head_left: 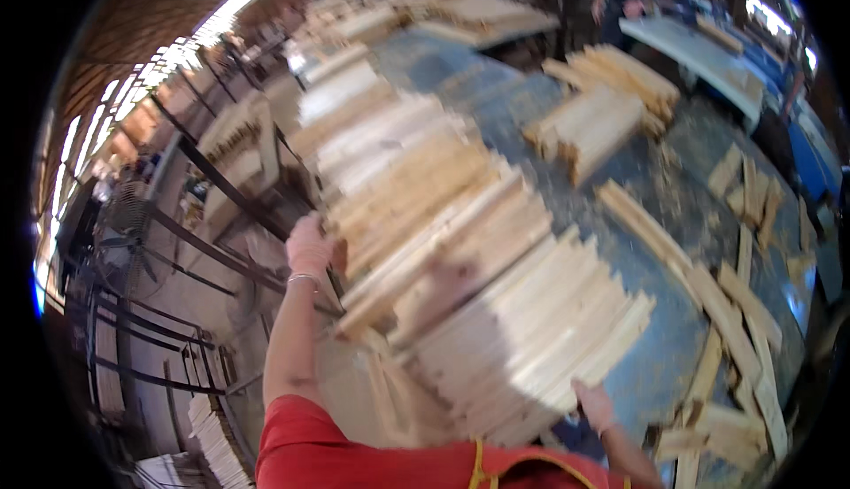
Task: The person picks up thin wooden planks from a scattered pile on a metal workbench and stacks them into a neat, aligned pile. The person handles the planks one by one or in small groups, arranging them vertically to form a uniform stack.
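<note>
Pale wooden strips (pixel 531 330) lie side by side in a long row on a blue-grey table. My left hand (pixel 310 248), with a bracelet at the wrist, is by the left ends of the strips; blur hides how its fingers sit. A longer strip (pixel 434 254) lies raised across the row close to that hand. At the near right, my right hand (pixel 597 408) is closed at the end of the nearest strip, its thumb side upward and its other fingers mostly hidden. The shadow of a head falls over the near strips.
Stacked short boards (pixel 593 130) sit farther along the blue-grey table (pixel 496 104). Loose offcuts (pixel 726 312) are scattered at the right. Dark metal rails (pixel 221 179) and a standing fan (pixel 128 232) are at the left. A person (pixel 615 2) stands at the back.
</note>
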A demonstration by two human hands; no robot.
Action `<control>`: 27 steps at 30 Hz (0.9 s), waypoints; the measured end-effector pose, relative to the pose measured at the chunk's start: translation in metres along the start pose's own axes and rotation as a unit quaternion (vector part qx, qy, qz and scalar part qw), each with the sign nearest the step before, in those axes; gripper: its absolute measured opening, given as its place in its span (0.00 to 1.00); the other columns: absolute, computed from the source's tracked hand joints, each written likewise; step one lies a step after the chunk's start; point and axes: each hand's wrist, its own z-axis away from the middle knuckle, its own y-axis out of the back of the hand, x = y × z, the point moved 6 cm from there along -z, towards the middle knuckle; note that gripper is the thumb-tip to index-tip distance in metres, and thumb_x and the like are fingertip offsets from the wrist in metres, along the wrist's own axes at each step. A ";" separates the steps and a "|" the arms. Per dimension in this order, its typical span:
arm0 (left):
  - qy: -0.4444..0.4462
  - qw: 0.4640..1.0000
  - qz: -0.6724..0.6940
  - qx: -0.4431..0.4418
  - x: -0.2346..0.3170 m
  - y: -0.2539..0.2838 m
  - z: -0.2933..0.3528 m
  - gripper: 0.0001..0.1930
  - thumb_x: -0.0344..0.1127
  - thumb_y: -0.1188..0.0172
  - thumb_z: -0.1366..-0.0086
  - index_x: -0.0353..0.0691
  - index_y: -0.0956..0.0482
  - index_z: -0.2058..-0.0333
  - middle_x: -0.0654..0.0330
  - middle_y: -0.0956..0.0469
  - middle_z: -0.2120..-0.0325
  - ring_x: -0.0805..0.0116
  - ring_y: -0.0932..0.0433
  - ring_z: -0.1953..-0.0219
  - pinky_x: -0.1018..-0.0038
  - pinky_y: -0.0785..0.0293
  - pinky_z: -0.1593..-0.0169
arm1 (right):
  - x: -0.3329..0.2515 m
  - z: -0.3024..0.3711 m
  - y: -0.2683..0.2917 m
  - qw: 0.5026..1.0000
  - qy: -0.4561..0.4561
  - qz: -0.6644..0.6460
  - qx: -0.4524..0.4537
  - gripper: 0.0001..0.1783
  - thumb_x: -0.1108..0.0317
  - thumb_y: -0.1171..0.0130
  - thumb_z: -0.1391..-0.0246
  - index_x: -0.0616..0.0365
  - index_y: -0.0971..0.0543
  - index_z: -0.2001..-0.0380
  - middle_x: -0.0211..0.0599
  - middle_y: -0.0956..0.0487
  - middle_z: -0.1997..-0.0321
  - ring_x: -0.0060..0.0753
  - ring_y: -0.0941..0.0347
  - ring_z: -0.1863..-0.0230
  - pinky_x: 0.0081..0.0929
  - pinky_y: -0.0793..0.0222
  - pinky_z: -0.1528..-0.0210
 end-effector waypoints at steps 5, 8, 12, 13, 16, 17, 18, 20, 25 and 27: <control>-0.018 0.966 0.244 -0.084 -0.031 -0.052 0.209 0.08 0.34 0.30 0.34 0.35 0.15 0.62 0.49 0.18 0.58 0.59 0.18 0.56 0.64 0.21 0.50 | 0.014 0.010 -0.018 0.996 -0.087 -0.018 0.006 0.39 0.39 0.38 0.33 0.71 0.21 0.41 0.48 0.14 0.48 0.42 0.19 0.48 0.37 0.25 0.41; 0.208 0.848 0.370 -0.316 -0.054 -0.145 0.307 0.20 0.51 0.31 0.29 0.40 0.17 0.53 0.53 0.19 0.57 0.61 0.19 0.58 0.58 0.21 0.53 | -0.002 0.010 -0.026 0.990 -0.028 -0.134 0.029 0.29 0.47 0.28 0.40 0.67 0.20 0.55 0.38 0.18 0.70 0.32 0.23 0.77 0.34 0.24 0.74; 0.455 0.582 0.619 -0.266 -0.061 -0.218 0.315 0.33 0.67 0.37 0.28 0.47 0.25 0.40 0.53 0.20 0.48 0.54 0.19 0.52 0.50 0.19 0.52 | -0.003 0.008 -0.037 0.993 -0.080 -0.078 0.035 0.32 0.48 0.26 0.41 0.69 0.26 0.54 0.39 0.21 0.73 0.32 0.25 0.77 0.34 0.26 0.74; 0.486 0.544 0.647 -0.221 -0.056 -0.225 0.304 0.36 0.70 0.38 0.29 0.48 0.27 0.37 0.53 0.20 0.45 0.52 0.18 0.49 0.47 0.19 0.51 | -0.002 0.007 -0.038 0.992 -0.073 -0.088 0.047 0.35 0.49 0.26 0.42 0.70 0.28 0.50 0.39 0.22 0.73 0.32 0.26 0.78 0.34 0.26 0.74; 0.488 0.508 0.673 -0.226 -0.004 -0.234 0.296 0.36 0.69 0.39 0.28 0.49 0.30 0.34 0.50 0.21 0.40 0.49 0.19 0.43 0.42 0.18 0.49 | 0.005 0.002 -0.042 0.995 -0.021 -0.074 0.064 0.52 0.43 0.28 0.42 0.74 0.39 0.32 0.46 0.17 0.66 0.41 0.19 0.70 0.37 0.22 0.63; 0.445 0.531 0.685 -0.225 0.013 -0.229 0.298 0.35 0.67 0.41 0.26 0.47 0.29 0.34 0.52 0.21 0.41 0.50 0.20 0.43 0.43 0.18 0.46 | 0.011 0.000 -0.039 0.996 -0.020 -0.056 0.064 0.56 0.40 0.29 0.43 0.73 0.41 0.29 0.52 0.16 0.57 0.47 0.17 0.59 0.38 0.23 0.52; 0.400 0.534 0.704 -0.244 0.023 -0.217 0.306 0.34 0.65 0.43 0.24 0.44 0.29 0.34 0.53 0.21 0.42 0.51 0.20 0.43 0.45 0.18 0.43 | 0.016 -0.002 -0.034 0.997 -0.020 -0.038 0.065 0.59 0.38 0.31 0.43 0.72 0.43 0.26 0.59 0.14 0.48 0.54 0.15 0.48 0.40 0.24 0.41; 0.361 0.513 0.722 -0.291 0.041 -0.203 0.327 0.28 0.60 0.45 0.21 0.42 0.26 0.37 0.56 0.20 0.45 0.54 0.20 0.42 0.49 0.18 0.41 | 0.020 -0.006 -0.007 0.994 -0.004 0.004 0.106 0.58 0.39 0.30 0.43 0.71 0.42 0.25 0.62 0.16 0.43 0.56 0.17 0.43 0.40 0.26 0.36; 0.115 0.630 0.546 -0.541 0.112 -0.188 0.436 0.20 0.46 0.39 0.23 0.41 0.23 0.40 0.57 0.18 0.45 0.56 0.22 0.38 0.58 0.24 0.37 | 0.006 -0.011 0.103 0.992 0.022 -0.002 0.127 0.50 0.40 0.32 0.41 0.68 0.32 0.28 0.61 0.16 0.40 0.57 0.19 0.39 0.42 0.27 0.33; 0.013 0.680 0.533 -0.503 0.168 -0.196 0.421 0.24 0.43 0.36 0.26 0.40 0.25 0.36 0.53 0.18 0.43 0.54 0.23 0.35 0.58 0.25 0.35 | -0.001 -0.014 0.141 0.992 -0.019 0.044 0.116 0.49 0.39 0.33 0.40 0.66 0.29 0.29 0.60 0.16 0.41 0.57 0.19 0.40 0.42 0.27 0.34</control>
